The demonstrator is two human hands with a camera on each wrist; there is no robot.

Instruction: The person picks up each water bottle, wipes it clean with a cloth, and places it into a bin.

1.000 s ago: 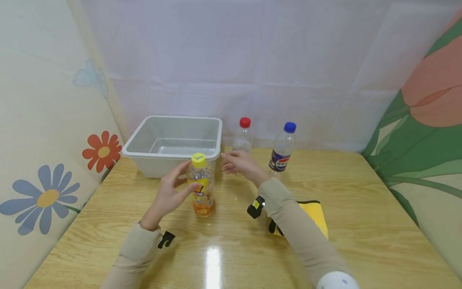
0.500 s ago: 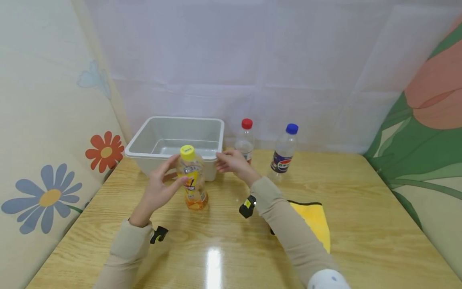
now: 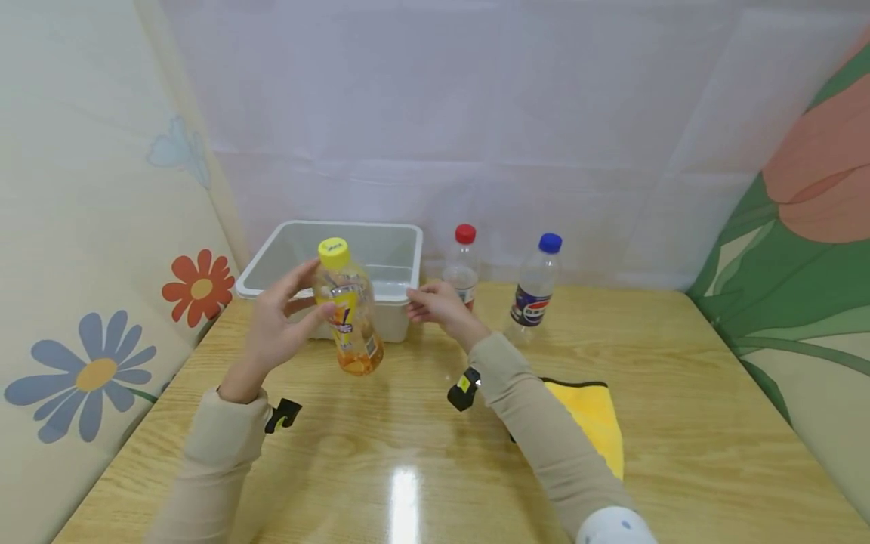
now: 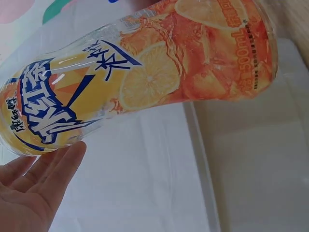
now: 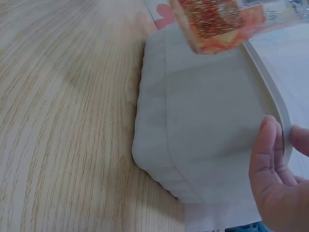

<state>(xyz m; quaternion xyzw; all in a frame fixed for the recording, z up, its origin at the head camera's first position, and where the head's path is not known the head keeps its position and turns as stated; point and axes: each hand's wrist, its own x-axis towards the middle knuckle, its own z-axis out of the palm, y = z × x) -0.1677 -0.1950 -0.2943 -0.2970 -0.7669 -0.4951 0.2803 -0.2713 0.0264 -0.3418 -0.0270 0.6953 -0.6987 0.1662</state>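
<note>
My left hand (image 3: 277, 321) grips a clear plastic drink bottle (image 3: 350, 317) with a yellow cap and an orange-and-yellow label. The bottle tilts, its cap leaning left over the near rim of a grey plastic bin (image 3: 245, 290). Orange slices and large characters show on its label (image 4: 149, 77) in the left wrist view. At the bin's near right corner, my right hand (image 3: 442, 308) pinches the rim between thumb and fingers, as the right wrist view shows. No contents show in the visible part of the bin.
Behind my right hand stands a red-capped bottle (image 3: 461, 276). A blue-capped bottle (image 3: 534, 291) with a dark label is farther right. A yellow cloth (image 3: 587, 423) with black edging lies partly under my right forearm on the wooden table (image 3: 707, 408).
My left hand has lifted the drink bottle and carried it left toward the bin, tilting it. My right hand has moved left a little and taken hold of the bin's rim.
</note>
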